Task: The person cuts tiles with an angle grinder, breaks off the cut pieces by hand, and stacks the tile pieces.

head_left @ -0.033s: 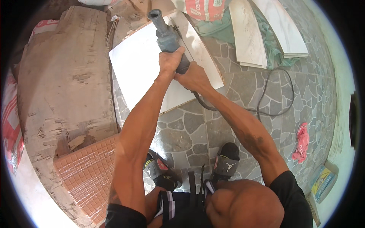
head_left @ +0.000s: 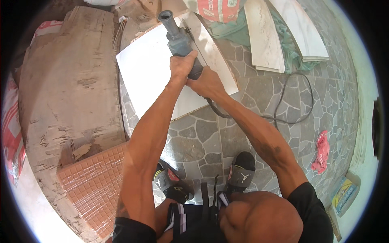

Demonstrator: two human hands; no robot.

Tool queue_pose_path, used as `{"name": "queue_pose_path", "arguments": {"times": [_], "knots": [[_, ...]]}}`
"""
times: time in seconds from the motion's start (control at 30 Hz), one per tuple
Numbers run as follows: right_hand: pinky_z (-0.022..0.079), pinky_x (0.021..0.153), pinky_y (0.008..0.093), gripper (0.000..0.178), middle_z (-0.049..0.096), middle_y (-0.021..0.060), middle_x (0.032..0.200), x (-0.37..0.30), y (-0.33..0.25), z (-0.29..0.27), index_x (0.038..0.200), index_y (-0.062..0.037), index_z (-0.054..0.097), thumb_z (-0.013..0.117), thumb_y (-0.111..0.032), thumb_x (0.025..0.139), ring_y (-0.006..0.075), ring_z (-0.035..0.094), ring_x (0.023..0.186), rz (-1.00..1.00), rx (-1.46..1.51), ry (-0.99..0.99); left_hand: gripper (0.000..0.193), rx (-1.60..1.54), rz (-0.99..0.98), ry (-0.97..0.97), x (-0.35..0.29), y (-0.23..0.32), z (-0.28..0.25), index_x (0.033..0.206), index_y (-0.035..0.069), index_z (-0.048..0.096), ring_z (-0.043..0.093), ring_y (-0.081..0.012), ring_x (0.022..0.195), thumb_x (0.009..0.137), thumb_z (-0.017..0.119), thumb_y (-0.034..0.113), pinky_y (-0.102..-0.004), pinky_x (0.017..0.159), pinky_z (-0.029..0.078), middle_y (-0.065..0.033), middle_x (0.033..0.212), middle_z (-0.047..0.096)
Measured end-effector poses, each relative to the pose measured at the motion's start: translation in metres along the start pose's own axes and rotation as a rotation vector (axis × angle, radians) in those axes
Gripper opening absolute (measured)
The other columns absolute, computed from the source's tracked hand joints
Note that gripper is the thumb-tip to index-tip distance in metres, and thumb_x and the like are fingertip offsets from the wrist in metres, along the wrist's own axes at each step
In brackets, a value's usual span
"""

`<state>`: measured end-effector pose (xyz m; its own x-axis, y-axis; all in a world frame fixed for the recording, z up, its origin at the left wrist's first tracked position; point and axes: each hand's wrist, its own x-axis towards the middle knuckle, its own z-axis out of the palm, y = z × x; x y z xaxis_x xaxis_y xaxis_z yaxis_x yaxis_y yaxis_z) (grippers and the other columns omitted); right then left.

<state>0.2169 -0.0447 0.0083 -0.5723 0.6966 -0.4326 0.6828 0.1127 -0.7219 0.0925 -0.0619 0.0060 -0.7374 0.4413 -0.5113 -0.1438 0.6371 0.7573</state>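
Both of my hands are closed around a dark blue-grey angle grinder [head_left: 178, 42] with a tube-like port at its far end. My left hand [head_left: 183, 65] grips the middle of the body. Nearer to me, my right hand [head_left: 206, 83] wraps the rear of the handle, where a black cord [head_left: 219, 111] comes out. The grinder is over a large white tile [head_left: 144, 69], right of its middle. A thin disc edge [head_left: 189, 31] shows along the tool's right side, by a dark straight line on the tile. Whether the disc touches the tile is hidden.
A worn wooden board [head_left: 73, 77] and a brown gridded tile stack [head_left: 93, 182] lie at left. Cut tile strips [head_left: 265, 40] rest on green cloth [head_left: 233, 32] at far right. The cord loops over stone-patterned floor, near a pink rag [head_left: 321, 152] and small box [head_left: 345, 196].
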Motion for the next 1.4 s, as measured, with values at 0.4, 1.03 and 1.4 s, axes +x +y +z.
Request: {"name": "queue_pose_path", "arguments": {"times": [0.4, 1.03, 1.4], "knots": [[0.055, 0.073, 0.0413, 0.08, 0.07, 0.0253, 0.089, -0.016, 0.008, -0.005, 0.103, 0.0141, 0.059, 0.082, -0.054, 0.067, 0.0347, 0.071, 0.084, -0.003, -0.007, -0.008, 0.06, -0.02, 0.014, 0.003, -0.016, -0.008, 0.005, 0.101, -0.015, 0.067, 0.068, -0.0284, 0.091, 0.07, 0.078, 0.035, -0.0386, 0.081, 0.053, -0.0219, 0.099, 0.07], [0.054, 0.083, 0.0442, 0.073, 0.068, 0.0307, 0.1, -0.044, 0.011, -0.012, 0.106, 0.0147, 0.057, 0.082, -0.043, 0.07, 0.0409, 0.068, 0.097, 0.043, 0.031, -0.064, 0.054, 0.064, 0.011, 0.074, -0.025, -0.034, 0.016, 0.094, -0.015, 0.068, 0.066, -0.0241, 0.08, 0.071, 0.078, 0.033, -0.0379, 0.073, 0.052, -0.018, 0.09, 0.07], [0.054, 0.082, 0.0439, 0.072, 0.068, 0.0305, 0.098, -0.068, 0.019, -0.018, 0.106, 0.0147, 0.057, 0.081, -0.042, 0.069, 0.0408, 0.069, 0.095, 0.045, 0.056, -0.075, 0.05, 0.088, 0.051, 0.118, -0.042, -0.052, 0.024, 0.089, -0.014, 0.068, 0.065, -0.0228, 0.077, 0.072, 0.077, 0.032, -0.038, 0.07, 0.051, -0.0173, 0.085, 0.07]]}}
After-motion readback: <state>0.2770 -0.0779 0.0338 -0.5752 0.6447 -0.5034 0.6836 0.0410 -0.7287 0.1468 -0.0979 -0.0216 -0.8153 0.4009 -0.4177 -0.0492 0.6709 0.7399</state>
